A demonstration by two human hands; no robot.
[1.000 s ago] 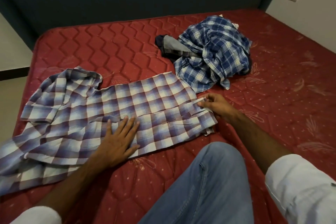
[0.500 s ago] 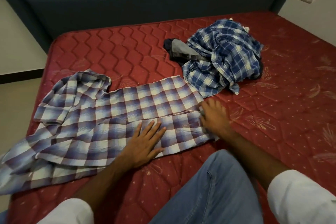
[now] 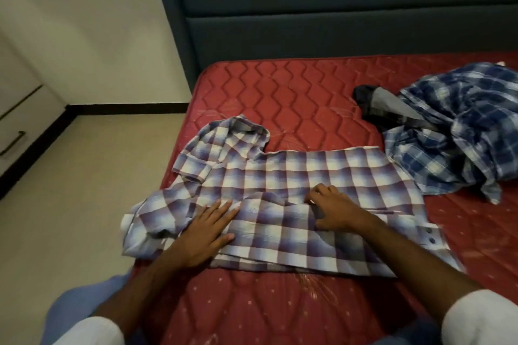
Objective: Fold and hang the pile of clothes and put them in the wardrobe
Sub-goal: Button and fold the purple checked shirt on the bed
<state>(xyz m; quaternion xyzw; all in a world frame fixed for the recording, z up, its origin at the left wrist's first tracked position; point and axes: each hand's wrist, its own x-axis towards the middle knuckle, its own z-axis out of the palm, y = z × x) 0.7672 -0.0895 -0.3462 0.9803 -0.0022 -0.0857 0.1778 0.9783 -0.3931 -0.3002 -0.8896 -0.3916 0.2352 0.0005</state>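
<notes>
A purple and white checked shirt lies spread across the red mattress, collar to the left, one sleeve hanging over the mattress's left edge. My left hand presses flat on the shirt near the sleeve, fingers apart. On the shirt's middle rests my right hand, its fingers curled against a fold of the cloth. A crumpled pile with a blue checked shirt and a dark grey garment sits at the right.
A dark padded headboard runs along the far side of the bed. Beige floor lies to the left, with a cream drawer unit at the left wall. My knee in blue jeans shows at the bottom left.
The view has swung left. My right hand has moved from the shirt's right hem to its middle. My left hand has slid left toward the sleeve.
</notes>
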